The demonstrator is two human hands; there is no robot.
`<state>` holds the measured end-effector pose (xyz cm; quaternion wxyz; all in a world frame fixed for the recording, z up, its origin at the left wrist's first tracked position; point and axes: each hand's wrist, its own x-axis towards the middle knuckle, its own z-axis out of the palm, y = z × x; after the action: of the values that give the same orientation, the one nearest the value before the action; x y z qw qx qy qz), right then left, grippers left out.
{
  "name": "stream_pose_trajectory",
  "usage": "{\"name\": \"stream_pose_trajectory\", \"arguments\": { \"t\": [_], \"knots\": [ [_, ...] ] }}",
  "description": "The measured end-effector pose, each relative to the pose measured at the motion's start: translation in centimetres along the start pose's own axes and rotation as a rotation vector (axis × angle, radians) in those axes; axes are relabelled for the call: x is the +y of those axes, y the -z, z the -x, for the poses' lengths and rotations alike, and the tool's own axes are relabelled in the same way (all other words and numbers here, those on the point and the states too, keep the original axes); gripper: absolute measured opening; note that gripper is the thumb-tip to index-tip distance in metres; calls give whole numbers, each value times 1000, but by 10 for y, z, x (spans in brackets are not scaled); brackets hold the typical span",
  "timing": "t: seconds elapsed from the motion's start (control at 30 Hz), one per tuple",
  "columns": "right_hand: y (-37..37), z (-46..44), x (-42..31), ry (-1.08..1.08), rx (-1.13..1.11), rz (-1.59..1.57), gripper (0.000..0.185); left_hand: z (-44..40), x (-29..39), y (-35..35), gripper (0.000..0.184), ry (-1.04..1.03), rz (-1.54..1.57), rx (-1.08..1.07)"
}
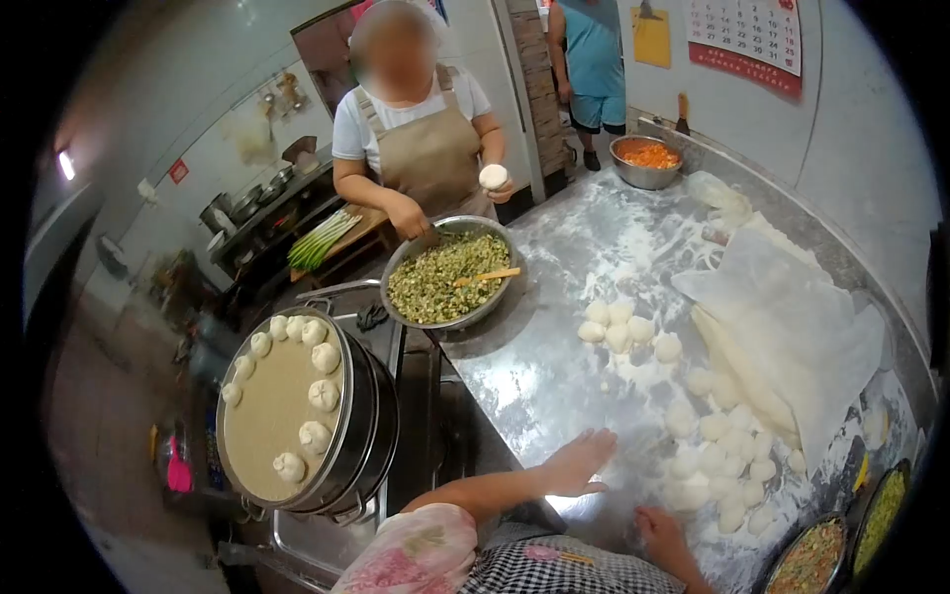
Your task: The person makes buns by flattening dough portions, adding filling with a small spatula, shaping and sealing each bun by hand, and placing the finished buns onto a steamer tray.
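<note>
My left hand [579,463] is stretched over the front edge of the steel table [510,391], fingers extended and thumb apart, holding nothing. Lower down, my right hand [663,540] is at the table's near side, left of a group of floured dough pieces [732,460]. Its fingers are loosely bent and only partly visible, and no object shows in it. Farther back lies a smaller cluster of dough pieces [618,327]. To the left, filled buns [323,395] line part of the rim of a round steamer [371,436].
Across the table a person in an apron [435,129] holds a round of dough [493,177], one hand at a bowl of chopped green filling [445,277]. A plastic sheet [782,307] covers dough at right. An orange-filled bowl [645,163] and filling trays [807,559] stand along the edges.
</note>
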<state>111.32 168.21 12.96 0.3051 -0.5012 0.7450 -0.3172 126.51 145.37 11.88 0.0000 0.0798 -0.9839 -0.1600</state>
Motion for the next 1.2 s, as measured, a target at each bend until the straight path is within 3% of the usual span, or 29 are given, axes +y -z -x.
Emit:
{"name": "stream_pose_trajectory", "arguments": {
  "t": [0.1, 0.2, 0.3, 0.43, 0.6, 0.63, 0.73, 0.97, 1.1, 1.2],
  "knots": [
    [-2, -5, -3, 24, -19, 6, 22, -11, 4, 9, 79, 10, -53, -57],
    [0, -12, -11, 27, -46, 25, 22, -26, -10, -12, 80, -6, -77, 67],
    [2, -22, -27, 34, -44, 14, 21, -37, -22, -22, 75, 20, -6, 23],
    [4, -34, -26, 18, -36, -26, 20, -20, -20, 20, 62, 83, -40, -79],
    [8, -60, -28, 57, -3, 110, 23, -27, -16, -26, 48, -122, 93, 130],
    [13, -67, -30, 95, 27, 110, 24, -32, -17, -27, 46, -134, 91, 63],
    [41, -81, -49, 62, 86, 96, 26, -30, -34, -32, 48, -201, 121, -93],
    [59, -94, -41, 74, 171, -16, 25, -49, -3, 7, 86, -20, 3, -183],
    [40, -95, -24, 114, 176, 25, 19, -61, -3, 29, 79, 34, -39, -165],
    [35, -92, -26, 15, 120, 82, 17, -66, -7, 19, 72, 62, -77, -108]
  ]
}}
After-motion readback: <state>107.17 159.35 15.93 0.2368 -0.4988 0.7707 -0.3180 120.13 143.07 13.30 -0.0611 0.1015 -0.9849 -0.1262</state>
